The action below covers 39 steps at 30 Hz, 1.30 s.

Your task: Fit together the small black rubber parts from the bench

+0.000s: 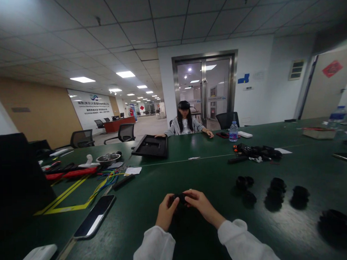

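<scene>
Between my two hands is a small black round part [181,198], too dark to name more exactly. My left hand [166,210] grips it from the left with thumb and fingers. From the right, the thumb and fingers of my right hand [203,205] close on the same part. Both hands are just above the green table [131,222]. To their right stand several black cylindrical parts, among them one nearby [249,198], a stacked-looking one [274,194], another [300,196] and a larger one [335,222].
On the left lie a phone [95,216], a white power bank [37,259], coloured wires [107,183] and a metal bowl [108,158]. A black tray [150,146] rests near a seated person [185,124] opposite. Farther right are a water bottle [233,131] and a dark pile of parts [258,151].
</scene>
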Motion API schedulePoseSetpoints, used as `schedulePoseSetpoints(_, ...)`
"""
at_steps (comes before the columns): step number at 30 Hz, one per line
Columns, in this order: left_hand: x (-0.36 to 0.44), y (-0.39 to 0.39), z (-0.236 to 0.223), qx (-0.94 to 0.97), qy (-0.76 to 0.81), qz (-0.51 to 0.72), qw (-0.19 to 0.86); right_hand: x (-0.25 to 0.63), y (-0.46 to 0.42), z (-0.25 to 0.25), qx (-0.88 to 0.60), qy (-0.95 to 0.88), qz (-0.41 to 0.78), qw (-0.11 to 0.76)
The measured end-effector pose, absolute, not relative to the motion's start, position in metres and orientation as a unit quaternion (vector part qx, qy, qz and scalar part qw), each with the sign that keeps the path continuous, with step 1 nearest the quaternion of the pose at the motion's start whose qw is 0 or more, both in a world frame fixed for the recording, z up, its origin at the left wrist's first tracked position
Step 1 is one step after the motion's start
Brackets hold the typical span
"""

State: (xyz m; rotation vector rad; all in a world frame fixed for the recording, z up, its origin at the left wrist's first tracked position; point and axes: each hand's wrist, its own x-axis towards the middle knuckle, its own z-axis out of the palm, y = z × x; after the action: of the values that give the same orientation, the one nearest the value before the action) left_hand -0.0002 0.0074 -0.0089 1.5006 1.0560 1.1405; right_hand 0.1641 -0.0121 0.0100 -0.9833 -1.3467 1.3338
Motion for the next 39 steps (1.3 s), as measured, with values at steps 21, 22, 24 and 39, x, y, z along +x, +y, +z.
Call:
schedulePoseSetpoints(21,-0.003,0.011,-0.009,0.531,0.486,0.509,0.471,0.164,-0.004,0.002,-0.412,-0.487,0.568,0.520)
schedulePoseSetpoints(22,-0.003,0.011,-0.009,0.526,0.491,0.512,0.470,0.164,-0.004,0.001,-0.411,-0.478,0.570,0.527)
schedulePoseSetpoints(24,-0.004,0.011,-0.009,0.515,0.499,0.515,0.470,0.164,-0.003,0.001,-0.408,-0.465,0.574,0.536)
schedulePoseSetpoints(39,-0.006,0.021,-0.014,0.394,0.483,0.551,0.555,0.172,0.002,-0.001,-0.376,-0.322,0.631,0.598)
